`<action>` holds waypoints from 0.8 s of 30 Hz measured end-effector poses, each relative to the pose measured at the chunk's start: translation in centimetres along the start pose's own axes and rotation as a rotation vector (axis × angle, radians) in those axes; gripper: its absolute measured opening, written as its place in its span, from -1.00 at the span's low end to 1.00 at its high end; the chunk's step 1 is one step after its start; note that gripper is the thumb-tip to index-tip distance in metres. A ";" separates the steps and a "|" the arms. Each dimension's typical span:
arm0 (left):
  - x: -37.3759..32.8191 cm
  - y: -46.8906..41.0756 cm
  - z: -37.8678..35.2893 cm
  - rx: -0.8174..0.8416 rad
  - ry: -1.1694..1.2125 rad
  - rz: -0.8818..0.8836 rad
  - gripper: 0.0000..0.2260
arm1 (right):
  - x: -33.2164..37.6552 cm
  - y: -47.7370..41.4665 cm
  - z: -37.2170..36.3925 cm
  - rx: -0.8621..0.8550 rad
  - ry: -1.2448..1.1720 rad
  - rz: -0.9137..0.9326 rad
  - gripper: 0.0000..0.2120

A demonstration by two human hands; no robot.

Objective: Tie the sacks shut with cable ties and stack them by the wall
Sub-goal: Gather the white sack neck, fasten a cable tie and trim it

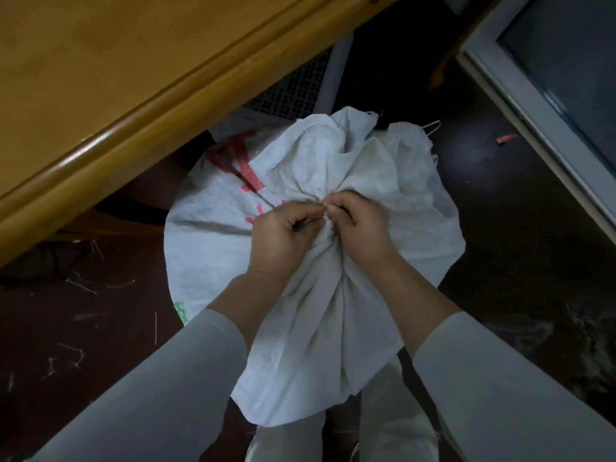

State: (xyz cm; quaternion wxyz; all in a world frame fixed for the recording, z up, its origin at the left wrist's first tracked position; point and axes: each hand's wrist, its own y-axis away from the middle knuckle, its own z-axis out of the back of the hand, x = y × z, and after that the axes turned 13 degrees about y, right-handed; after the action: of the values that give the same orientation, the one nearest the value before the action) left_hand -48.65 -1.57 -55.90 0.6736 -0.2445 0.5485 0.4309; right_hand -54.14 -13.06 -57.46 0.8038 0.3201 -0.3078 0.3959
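Note:
A full white woven sack [213, 248] with red and green print stands on the dark floor right below me. Its mouth is gathered into a bunch [333, 181] at the top middle, with loose fabric flaring beyond it. My left hand [283, 235] and my right hand [358, 228] meet at the gathered neck. Both have curled fingers that pinch a thin dark cable tie [301, 225] around the neck. Only a short dark strip of the tie shows under my left fingers, and a thin end pokes out to the left.
A wooden table [110, 105] edge overhangs at the upper left. Behind the sack stands a grey perforated panel [293, 88]. A white-framed dark glass panel [533, 95] runs along the right. Cut tie scraps [80, 285] litter the dark floor, and a red scrap [506, 138] lies at right.

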 end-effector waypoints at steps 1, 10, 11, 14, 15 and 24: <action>0.0 -0.1 0.1 0.020 -0.025 -0.023 -0.80 | -0.1 0.1 0.0 -0.006 -0.030 -0.007 -0.85; 0.1 -0.6 -0.1 0.142 -0.369 -0.251 -0.81 | -1.0 0.4 0.4 -0.027 -0.362 -0.143 -0.84; 0.3 -0.5 -0.2 0.144 -0.377 -0.269 -0.79 | -1.0 0.4 0.5 -0.026 -0.392 -0.151 -0.85; 0.8 -0.3 -0.4 0.119 -0.333 -0.220 -0.84 | -1.2 0.3 0.5 -0.009 -0.461 -0.144 -0.87; 0.7 -0.3 -0.4 0.098 -0.281 -0.199 -0.86 | -1.3 0.2 0.7 -0.005 -0.485 -0.138 -0.85; 1.3 0.2 -0.9 0.002 -0.209 -0.406 -0.91 | -1.4 -1.2 0.0 0.013 -0.866 -0.241 -0.75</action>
State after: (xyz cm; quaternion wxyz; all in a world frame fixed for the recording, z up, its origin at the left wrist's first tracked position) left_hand -49.21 -1.80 -57.33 0.8000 -0.3032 0.4155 0.3089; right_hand -53.90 -14.26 -58.84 0.6393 0.4949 -0.5738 0.1308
